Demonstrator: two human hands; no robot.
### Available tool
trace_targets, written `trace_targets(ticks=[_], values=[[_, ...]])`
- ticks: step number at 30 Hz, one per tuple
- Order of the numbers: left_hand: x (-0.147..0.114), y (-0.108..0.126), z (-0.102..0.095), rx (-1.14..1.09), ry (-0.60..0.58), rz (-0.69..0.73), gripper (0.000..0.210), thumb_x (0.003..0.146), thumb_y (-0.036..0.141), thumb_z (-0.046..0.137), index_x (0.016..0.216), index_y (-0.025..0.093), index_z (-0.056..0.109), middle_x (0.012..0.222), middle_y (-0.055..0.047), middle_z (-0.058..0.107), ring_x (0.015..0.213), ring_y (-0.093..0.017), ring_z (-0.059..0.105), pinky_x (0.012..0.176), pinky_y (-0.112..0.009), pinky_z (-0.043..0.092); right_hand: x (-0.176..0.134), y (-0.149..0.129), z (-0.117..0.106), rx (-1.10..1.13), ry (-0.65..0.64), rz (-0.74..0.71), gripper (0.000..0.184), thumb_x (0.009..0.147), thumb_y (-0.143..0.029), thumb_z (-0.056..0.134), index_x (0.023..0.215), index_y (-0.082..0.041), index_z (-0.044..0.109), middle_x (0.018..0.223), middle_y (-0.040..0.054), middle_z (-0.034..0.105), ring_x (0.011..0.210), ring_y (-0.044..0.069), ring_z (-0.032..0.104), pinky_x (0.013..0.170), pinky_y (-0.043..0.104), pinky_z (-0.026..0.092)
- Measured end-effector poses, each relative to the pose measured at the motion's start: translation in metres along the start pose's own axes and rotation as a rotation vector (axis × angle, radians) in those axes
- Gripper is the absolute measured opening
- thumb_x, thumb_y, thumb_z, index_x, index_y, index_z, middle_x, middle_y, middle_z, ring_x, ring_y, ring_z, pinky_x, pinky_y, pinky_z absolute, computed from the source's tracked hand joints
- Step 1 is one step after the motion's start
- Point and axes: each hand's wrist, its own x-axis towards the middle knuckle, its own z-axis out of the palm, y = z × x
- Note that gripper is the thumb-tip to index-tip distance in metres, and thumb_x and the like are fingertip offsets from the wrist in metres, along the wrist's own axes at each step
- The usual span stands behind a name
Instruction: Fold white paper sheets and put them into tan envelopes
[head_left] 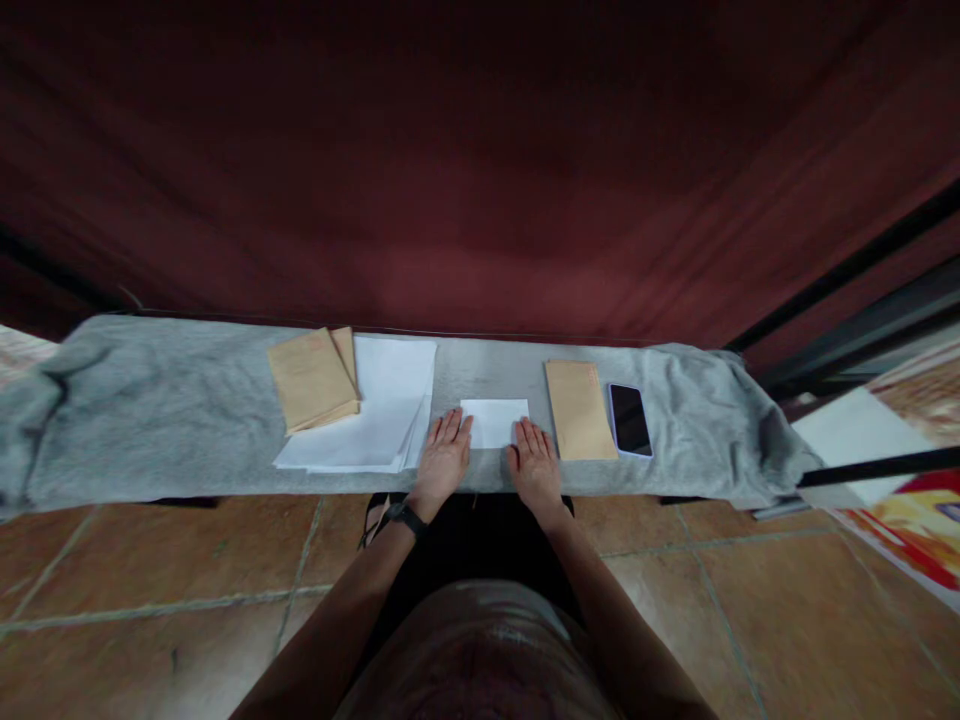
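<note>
Looking down at a long, narrow counter [480, 370] under wrinkled gray cloth, with a dark red curtain [480, 200] behind and brown floor tiles [172, 560] below. Got both forearms coming up over the near edge, roughly mirrored, angled in toward the middle. Left hand [444, 455] palm down at the left side of a small white paper [493, 422], with fingers straight, only slightly apart and pointing away from the body. Pretty much the same for the right hand [535, 462], flat over the lower right corner, fingers laid out with small gaps, thumb tucked in nearer the near edge. Not pinching anything on either side, just resting flat. Also wearing a dark wristband [406, 518] on the left wrist.

As for room: sitting with the paper's far edge exposed and a strip of gray cloth beyond. Pretty tight sideways, with white sheets [375, 440] near the left hand, partly under brown envelopes [307, 380], and more brown envelopes on the right [581, 410] just beside the right hand. Then a phone [631, 420] next to those. Way more bare cloth out toward both far ends.
</note>
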Motion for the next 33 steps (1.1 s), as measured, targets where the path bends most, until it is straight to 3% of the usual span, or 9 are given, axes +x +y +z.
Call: trace_targets(ticks=[7,14,22,26,29,33], values=[[-0.003,-0.003,0.001,-0.042,-0.005,0.001,0.053,0.09,0.004,0.039,0.141,0.013,0.054,0.153,-0.014,0.048,0.145,-0.025,0.04,0.122,-0.044,0.032,-0.005,0.001,-0.003,-0.011,-0.004,-0.002,0.049,0.104,-0.029,0.042,0.148,-0.009,0.045,0.15,0.0166,0.051,0.14,0.028,0.046,0.117,0.046,0.032],[-0.002,-0.004,0.002,-0.091,0.008,-0.017,0.058,0.085,0.0,0.042,0.139,0.014,0.055,0.152,-0.012,0.05,0.144,-0.024,0.042,0.123,-0.043,0.032,-0.006,0.001,-0.005,-0.017,-0.005,0.007,0.049,0.104,-0.029,0.041,0.149,-0.009,0.045,0.15,0.0164,0.051,0.139,0.028,0.046,0.117,0.046,0.031],[-0.002,-0.006,0.002,-0.213,0.067,-0.034,0.041,0.099,0.02,0.039,0.134,0.014,0.059,0.148,-0.013,0.053,0.141,-0.024,0.046,0.121,-0.046,0.036,-0.006,0.001,-0.004,-0.02,-0.006,0.009,0.05,0.104,-0.03,0.04,0.148,-0.009,0.046,0.15,0.0161,0.051,0.139,0.028,0.047,0.117,0.046,0.031],[-0.004,0.006,0.001,-0.18,0.104,0.011,0.043,0.103,0.031,0.037,0.138,0.014,0.056,0.155,-0.013,0.045,0.148,-0.026,0.035,0.122,-0.049,0.032,-0.006,0.0,-0.004,-0.01,-0.012,0.02,0.05,0.104,-0.03,0.04,0.149,-0.01,0.045,0.151,0.0158,0.05,0.139,0.027,0.046,0.118,0.046,0.031],[-0.009,0.017,-0.002,-0.145,0.064,0.115,0.046,0.104,0.033,0.036,0.144,0.017,0.051,0.16,-0.01,0.038,0.152,-0.025,0.027,0.123,-0.049,0.03,-0.007,0.0,-0.005,-0.001,-0.017,0.017,0.049,0.104,-0.029,0.04,0.149,-0.01,0.045,0.151,0.0158,0.05,0.14,0.027,0.046,0.118,0.046,0.031],[-0.013,0.028,-0.003,-0.098,-0.036,0.199,0.046,0.103,0.035,0.038,0.146,0.02,0.05,0.159,-0.007,0.039,0.15,-0.023,0.03,0.124,-0.048,0.028,-0.004,0.0,-0.006,0.023,-0.007,0.03,0.048,0.104,-0.029,0.039,0.147,-0.01,0.047,0.15,0.016,0.051,0.14,0.027,0.045,0.118,0.048,0.031]])
